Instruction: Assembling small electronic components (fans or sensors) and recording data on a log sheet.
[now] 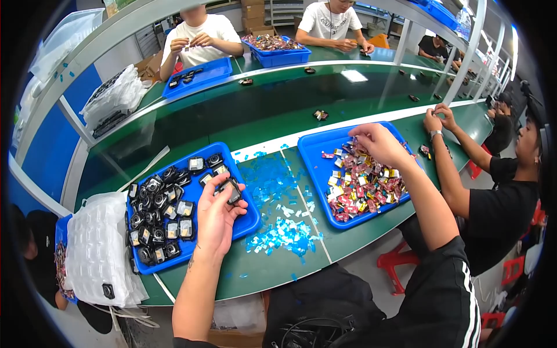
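Black and square, a small part (pixel 232 191) sits pinched in the left hand's (pixel 216 216) fingertips over the left blue tray (pixel 250 223) of similar parts, while the right hand (pixel 376 144) reaches into the right tray (pixel 313 152) of colourful pieces (pixel 362 185), fingers curled among them, its grasp hidden.

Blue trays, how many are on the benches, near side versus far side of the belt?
Near side: 2, the tray of black parts under the left hand and the tray of colourful pieces under the right hand.
Far side: 2, the flat tray and the bin.
Total: 4
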`<state>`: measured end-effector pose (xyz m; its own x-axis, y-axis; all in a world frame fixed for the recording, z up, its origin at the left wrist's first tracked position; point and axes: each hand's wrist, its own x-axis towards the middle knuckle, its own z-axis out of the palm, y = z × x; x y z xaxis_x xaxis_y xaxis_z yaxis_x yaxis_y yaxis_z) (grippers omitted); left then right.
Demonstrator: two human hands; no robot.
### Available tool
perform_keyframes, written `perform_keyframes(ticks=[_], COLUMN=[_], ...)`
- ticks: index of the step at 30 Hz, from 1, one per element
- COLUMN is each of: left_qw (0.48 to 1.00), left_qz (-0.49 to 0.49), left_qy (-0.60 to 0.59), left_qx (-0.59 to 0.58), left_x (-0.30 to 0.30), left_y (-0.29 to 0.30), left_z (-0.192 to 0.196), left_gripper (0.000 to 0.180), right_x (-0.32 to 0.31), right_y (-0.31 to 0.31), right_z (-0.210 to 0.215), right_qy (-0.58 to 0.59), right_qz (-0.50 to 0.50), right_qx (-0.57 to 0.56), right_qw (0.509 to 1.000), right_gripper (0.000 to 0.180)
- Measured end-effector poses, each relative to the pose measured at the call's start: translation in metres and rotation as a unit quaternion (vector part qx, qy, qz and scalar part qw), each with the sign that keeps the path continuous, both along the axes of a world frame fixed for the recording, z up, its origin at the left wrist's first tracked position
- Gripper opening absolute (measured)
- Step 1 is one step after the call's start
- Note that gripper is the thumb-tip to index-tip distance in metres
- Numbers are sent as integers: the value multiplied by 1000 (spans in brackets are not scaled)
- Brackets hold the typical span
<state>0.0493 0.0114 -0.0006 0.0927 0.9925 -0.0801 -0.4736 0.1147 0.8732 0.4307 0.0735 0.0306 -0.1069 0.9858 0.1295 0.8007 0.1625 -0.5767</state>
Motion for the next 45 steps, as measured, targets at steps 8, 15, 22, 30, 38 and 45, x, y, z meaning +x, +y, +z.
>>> perform_keyframes(ticks=[8,15,22,30,38,45], left_qw=[999,997,991,947,948,970], left_qz=[-5,0,-8,-35,35,63], left_qy=[34,77,124,251,235,174], left_qx=[-9,30,55,197,210,155], left_x=[2,7,10,9,8,6], left_y=[-2,-1,-3,-4,-2,1], left_z=[-1,3,1,-12,-7,-15], left_gripper=[31,31,39,28,21,18], right_x=[-28,-46,-53,-153,-200,-202], right_y=[-2,0,-4,-56,-48,-47], right_z=[5,-12,-22,0,-10,-6], right_qy=[-16,-227,-78,363,264,235], right_qz=[44,129,69,117,166,221], right_qx=[-22,20,85,19,80,82], right_qw=[999,965,991,924,947,943], right_gripper=[28,34,22,19,29,40])
